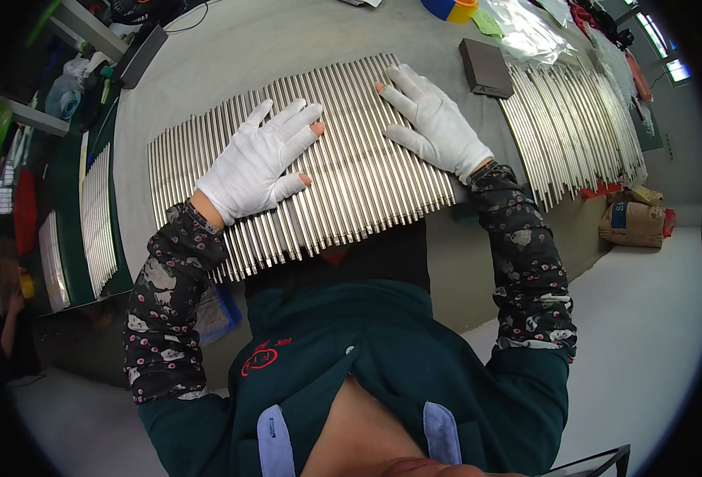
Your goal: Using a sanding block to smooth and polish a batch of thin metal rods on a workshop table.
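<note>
A wide row of shiny metal rods (343, 159) lies side by side on the grey table, their near ends reaching the table's front edge. My left hand (259, 159), in a white glove with some bare fingertips, rests flat on the left-middle part of the row, fingers spread. On the row's right side lies my right hand (432, 119), gloved the same way, its fingers stretched out over the rods. Neither hand grips anything. Parts of the rods are hidden beneath both gloves.
A second batch of metal rods (573, 131) lies at the right, below clear plastic wrap (530, 32). Beside it sits a dark rectangular block (486, 68). At the back is a blue and yellow round container (450, 8). More rods (98, 222) lie on a green surface at left.
</note>
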A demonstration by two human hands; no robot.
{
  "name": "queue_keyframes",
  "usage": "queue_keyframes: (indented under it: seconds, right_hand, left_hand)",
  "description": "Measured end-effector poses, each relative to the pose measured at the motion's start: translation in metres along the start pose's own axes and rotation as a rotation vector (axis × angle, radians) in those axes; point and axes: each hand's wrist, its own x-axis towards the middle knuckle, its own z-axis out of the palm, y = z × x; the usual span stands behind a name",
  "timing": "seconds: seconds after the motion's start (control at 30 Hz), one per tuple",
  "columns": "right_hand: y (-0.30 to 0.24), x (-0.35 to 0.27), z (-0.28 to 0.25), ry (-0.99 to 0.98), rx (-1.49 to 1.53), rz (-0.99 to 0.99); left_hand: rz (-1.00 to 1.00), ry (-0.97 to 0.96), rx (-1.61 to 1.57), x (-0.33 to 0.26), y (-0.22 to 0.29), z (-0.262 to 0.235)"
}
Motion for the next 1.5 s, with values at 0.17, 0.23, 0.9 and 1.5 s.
queue_keyframes:
  seconds: [0.17,0.23,0.9,1.5]
  right_hand:
    - [0.0007,0.0,-0.0001,0.015,0.008,-0.015]
    - [0.001,-0.0001,0.0007,-0.009,-0.02,0.011]
    - [0.0022,-0.0006,0.0025,-0.009,-0.017,0.021]
    - [0.004,-0.0025,0.0022,-0.007,0.006,0.02]
  left_hand:
    - [-0.013,-0.012,-0.063,-0.0008,-0.0043,0.0051]
    - [-0.014,-0.017,-0.059,0.0005,-0.0049,0.0061]
    - [-0.014,-0.021,-0.022,0.0006,-0.0035,0.0055]
    - [-0.041,-0.01,-0.037,0.0019,0.0024,0.0021]
